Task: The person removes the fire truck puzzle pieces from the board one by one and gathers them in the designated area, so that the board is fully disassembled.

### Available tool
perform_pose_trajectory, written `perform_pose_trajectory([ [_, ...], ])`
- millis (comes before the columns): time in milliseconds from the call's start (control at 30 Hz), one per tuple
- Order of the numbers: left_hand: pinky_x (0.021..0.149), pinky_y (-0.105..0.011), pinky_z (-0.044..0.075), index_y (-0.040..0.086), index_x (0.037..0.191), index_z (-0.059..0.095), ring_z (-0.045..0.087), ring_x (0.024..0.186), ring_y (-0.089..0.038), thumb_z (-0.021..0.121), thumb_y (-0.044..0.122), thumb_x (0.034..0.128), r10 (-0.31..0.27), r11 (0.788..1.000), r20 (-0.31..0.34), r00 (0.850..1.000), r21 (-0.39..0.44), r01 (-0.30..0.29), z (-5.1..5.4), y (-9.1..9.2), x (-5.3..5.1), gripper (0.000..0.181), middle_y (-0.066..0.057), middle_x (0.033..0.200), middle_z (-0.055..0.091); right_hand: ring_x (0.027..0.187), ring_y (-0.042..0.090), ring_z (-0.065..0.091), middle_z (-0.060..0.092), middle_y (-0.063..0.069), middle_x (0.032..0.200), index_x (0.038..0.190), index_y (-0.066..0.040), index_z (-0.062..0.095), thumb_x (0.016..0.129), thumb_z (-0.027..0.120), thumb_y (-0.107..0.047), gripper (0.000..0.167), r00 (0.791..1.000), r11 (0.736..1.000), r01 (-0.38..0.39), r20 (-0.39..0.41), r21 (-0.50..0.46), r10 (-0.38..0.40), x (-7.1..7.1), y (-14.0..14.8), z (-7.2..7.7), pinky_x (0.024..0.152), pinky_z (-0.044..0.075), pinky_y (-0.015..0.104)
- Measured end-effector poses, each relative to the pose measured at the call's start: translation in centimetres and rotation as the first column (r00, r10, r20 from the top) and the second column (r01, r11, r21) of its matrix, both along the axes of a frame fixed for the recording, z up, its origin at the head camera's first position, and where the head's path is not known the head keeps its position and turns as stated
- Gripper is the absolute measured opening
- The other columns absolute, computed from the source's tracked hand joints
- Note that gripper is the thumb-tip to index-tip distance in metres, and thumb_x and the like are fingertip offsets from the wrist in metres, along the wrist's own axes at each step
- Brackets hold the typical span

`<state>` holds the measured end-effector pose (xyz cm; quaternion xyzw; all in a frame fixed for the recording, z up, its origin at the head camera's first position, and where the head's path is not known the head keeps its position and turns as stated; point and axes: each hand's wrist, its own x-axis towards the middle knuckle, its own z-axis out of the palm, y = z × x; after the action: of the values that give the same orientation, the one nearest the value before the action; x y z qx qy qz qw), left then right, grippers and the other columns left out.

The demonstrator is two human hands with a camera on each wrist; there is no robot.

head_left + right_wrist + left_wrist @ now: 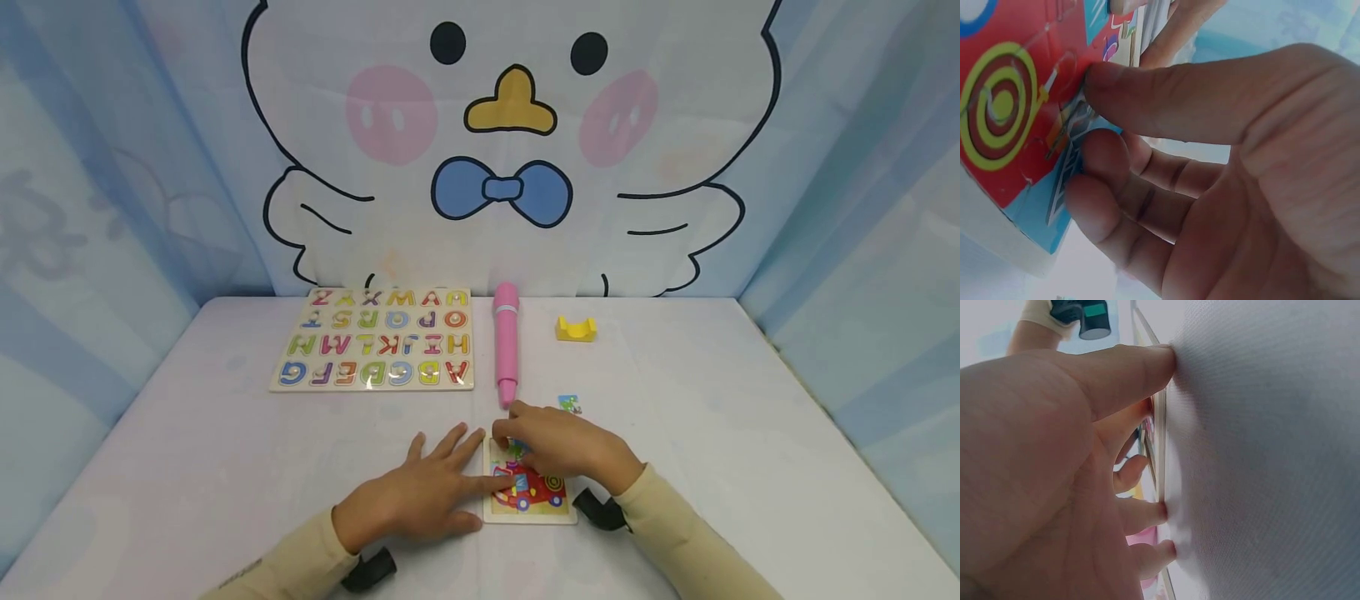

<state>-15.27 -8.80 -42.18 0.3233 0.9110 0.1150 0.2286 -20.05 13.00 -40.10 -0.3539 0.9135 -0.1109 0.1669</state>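
A small jigsaw puzzle in a pale frame [528, 522] lies on the table and shows a red fire engine. My left hand [423, 492] is spread flat at its left side, index finger reaching onto the picture and thumb touching the table beside the frame. Over the puzzle's upper part, my right hand [573, 442] has bent fingers and pinches a puzzle piece [1079, 122] against the picture; the fingers mostly hide that piece. A loose puzzle piece [570, 403], blue and green, lies just beyond the right hand.
An alphabet board [372, 389] with colourful letters lies at the back left. Right of it is a pink microphone-shaped pen [507, 342], its tip close to the right hand. A yellow stand [576, 330] sits farther right. A printed curtain [510, 242] hangs behind the table.
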Motion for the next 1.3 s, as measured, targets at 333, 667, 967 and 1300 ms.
perform_pose_trajectory([
  [333, 0.111, -0.078, 0.014, 0.054, 0.149, 0.046, 0.007, 0.156, -0.038, 0.069, 0.048, 0.095, 0.004, 1.0, 0.008, 1.0, -0.006, -0.004, 0.08, 0.01, -0.01, 0.059, -0.008, 0.17, 0.019, 0.079, 0.014, 0.056, 0.056, -0.002, 0.099, 0.107, -0.013, 0.069, 0.089, 0.079, -0.007, 0.022, 0.997, 0.997, 0.073, 0.025, 0.026, -0.074, 0.09, -0.43, -0.09, 0.075, 0.055, 0.031],
  [667, 0.111, -0.078, 0.013, 0.054, 0.148, 0.046, 0.006, 0.156, -0.037, 0.07, 0.047, 0.0943, 0.014, 1.0, 0.016, 1.0, -0.001, -0.014, 0.06, 0.0, 0.02, 0.06, -0.007, 0.169, 0.02, 0.075, 0.013, 0.055, 0.058, -0.002, 0.091, 0.107, -0.016, 0.069, 0.088, 0.08, -0.009, 0.024, 0.996, 0.995, 0.088, 0.005, 0.05, -0.088, 0.32, -0.62, 0.11, 0.068, 0.053, 0.03],
  [967, 0.111, -0.078, 0.014, 0.053, 0.149, 0.046, 0.007, 0.156, -0.038, 0.068, 0.049, 0.0956, -0.004, 1.0, 0.002, 1.0, 0.0, 0.004, 0.09, -0.14, 0.16, 0.058, -0.008, 0.17, 0.019, 0.074, 0.013, 0.055, 0.06, -0.003, 0.088, 0.103, -0.016, 0.068, 0.087, 0.08, -0.008, 0.022, 0.996, 0.994, 0.094, -0.001, 0.051, -0.094, 0.47, -0.75, 0.15, 0.067, 0.051, 0.03],
  [1300, 0.11, -0.078, 0.015, 0.052, 0.15, 0.045, 0.008, 0.156, -0.038, 0.068, 0.048, 0.0959, -0.01, 1.0, 0.0, 1.0, 0.005, 0.01, 0.05, -0.15, 0.04, 0.059, -0.009, 0.169, 0.019, 0.075, 0.013, 0.059, 0.071, -0.001, 0.094, 0.107, -0.014, 0.071, 0.088, 0.079, -0.005, 0.022, 0.996, 0.997, 0.073, 0.052, 0.001, -0.073, 0.19, -0.48, 0.42, 0.071, 0.055, 0.03],
])
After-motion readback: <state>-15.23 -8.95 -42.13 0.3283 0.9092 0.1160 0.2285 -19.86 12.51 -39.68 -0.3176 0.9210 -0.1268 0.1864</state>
